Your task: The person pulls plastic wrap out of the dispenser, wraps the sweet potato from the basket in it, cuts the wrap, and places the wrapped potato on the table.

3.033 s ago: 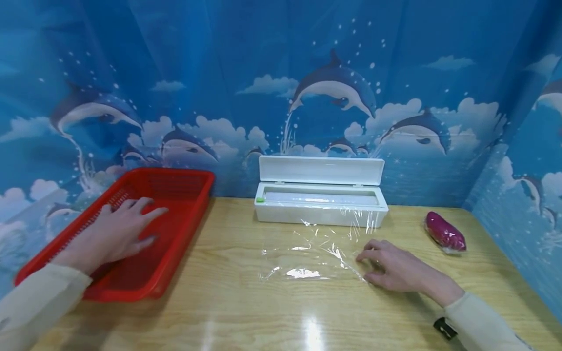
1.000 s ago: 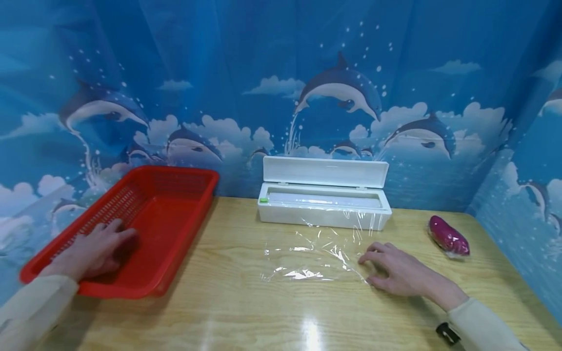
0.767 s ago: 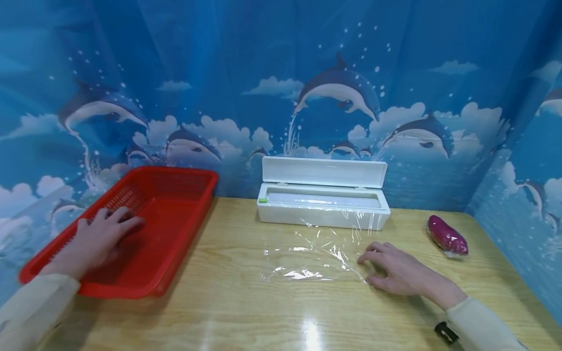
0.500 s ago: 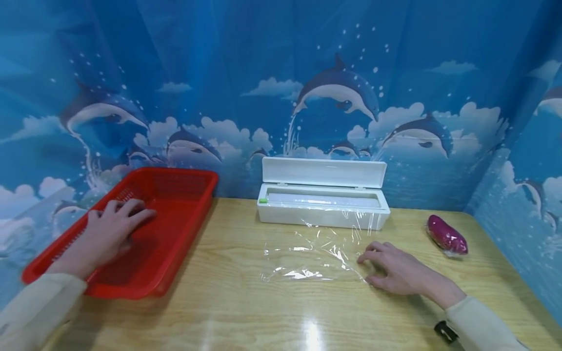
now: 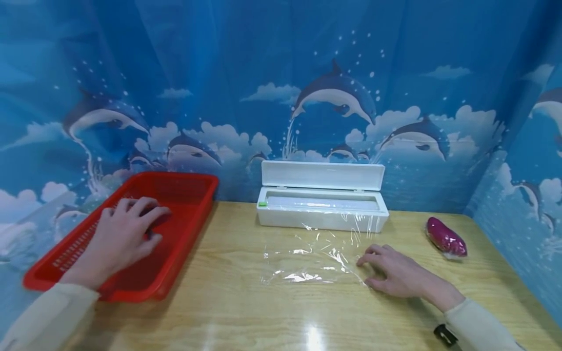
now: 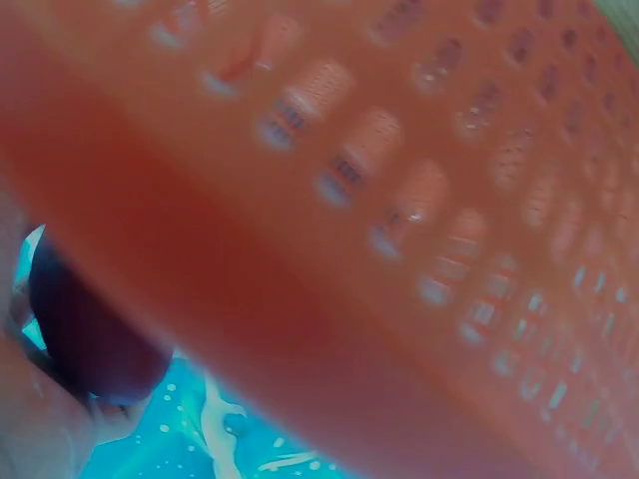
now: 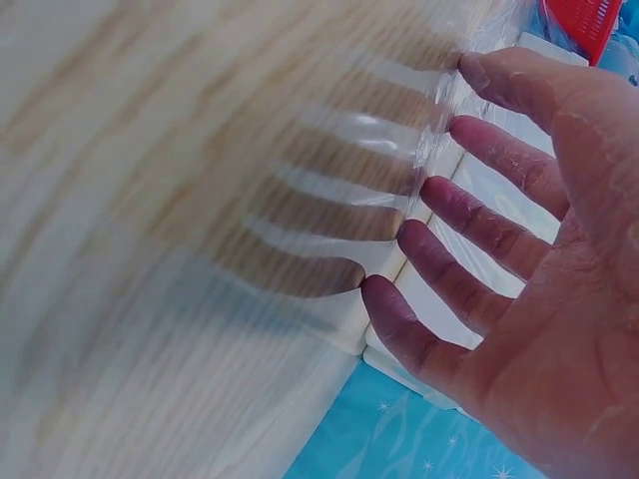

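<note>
My left hand [image 5: 125,236] is over the red basket [image 5: 186,243], fingers bent downward. In the left wrist view it grips a dark, rounded, purplish thing [image 6: 95,334], partly hidden by the basket's rim; its kind cannot be told. My right hand [image 5: 395,273] rests at the right edge of a clear sheet of cling film [image 5: 303,265], spread on the wooden table. In the right wrist view its fingers are apart and fairly straight, fingertips touching the film. The film runs down from the white cling film dispenser [image 5: 322,219], whose lid stands up.
A film-wrapped magenta, elongated thing [image 5: 445,237] lies on the table at the right. A green slider [image 5: 262,204] sits at the dispenser's left end. A blue dolphin-print curtain [image 5: 246,73] closes off the back and the right side.
Over the last second my left hand rises from low in the basket and shifts right, bringing up the dark thing. My right hand, film and dispenser stay put; the head view tilts slightly.
</note>
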Tool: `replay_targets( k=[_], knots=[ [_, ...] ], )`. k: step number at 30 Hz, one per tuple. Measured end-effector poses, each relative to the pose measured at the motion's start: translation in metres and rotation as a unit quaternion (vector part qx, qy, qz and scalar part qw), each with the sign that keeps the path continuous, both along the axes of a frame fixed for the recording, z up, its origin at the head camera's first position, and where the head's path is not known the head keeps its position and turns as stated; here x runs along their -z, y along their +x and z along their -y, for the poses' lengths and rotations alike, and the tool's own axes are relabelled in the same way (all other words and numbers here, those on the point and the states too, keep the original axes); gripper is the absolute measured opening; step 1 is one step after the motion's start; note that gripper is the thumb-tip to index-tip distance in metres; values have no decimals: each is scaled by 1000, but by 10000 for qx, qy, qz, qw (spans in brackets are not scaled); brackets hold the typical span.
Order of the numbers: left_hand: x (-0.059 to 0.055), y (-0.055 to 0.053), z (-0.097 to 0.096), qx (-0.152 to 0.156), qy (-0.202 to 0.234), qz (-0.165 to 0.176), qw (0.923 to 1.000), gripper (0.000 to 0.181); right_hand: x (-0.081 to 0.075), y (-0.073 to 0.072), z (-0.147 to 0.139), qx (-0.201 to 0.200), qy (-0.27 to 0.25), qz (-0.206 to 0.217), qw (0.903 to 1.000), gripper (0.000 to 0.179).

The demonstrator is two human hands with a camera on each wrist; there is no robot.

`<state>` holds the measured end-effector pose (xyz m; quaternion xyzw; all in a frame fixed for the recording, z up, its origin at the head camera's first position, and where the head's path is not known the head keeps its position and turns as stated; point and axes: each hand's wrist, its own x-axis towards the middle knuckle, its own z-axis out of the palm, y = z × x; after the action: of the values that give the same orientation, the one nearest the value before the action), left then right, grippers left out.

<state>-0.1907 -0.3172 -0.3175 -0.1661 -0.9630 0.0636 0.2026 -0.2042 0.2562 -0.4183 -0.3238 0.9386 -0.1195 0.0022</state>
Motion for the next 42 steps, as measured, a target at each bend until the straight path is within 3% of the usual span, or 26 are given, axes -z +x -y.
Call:
replay_targets(
  k=[10, 19, 29, 42],
  knots=[
    [-8, 11, -35, 100, 258, -432, 9987, 62, 2, -1, -1, 37, -45, 18, 10000, 36],
    [-10, 17, -66, 586, 295, -681, 9955, 59, 2, 0, -1, 13, -102, -67, 9999, 35],
    [-4, 15, -93, 762, 594, -514, 9940, 61, 3, 1, -2, 48, -99, -72, 9999, 36],
    [2, 6, -119, 1187, 1167, -345, 9854, 65, 2, 1, -1, 40, -92, -54, 9999, 36]
  ],
)
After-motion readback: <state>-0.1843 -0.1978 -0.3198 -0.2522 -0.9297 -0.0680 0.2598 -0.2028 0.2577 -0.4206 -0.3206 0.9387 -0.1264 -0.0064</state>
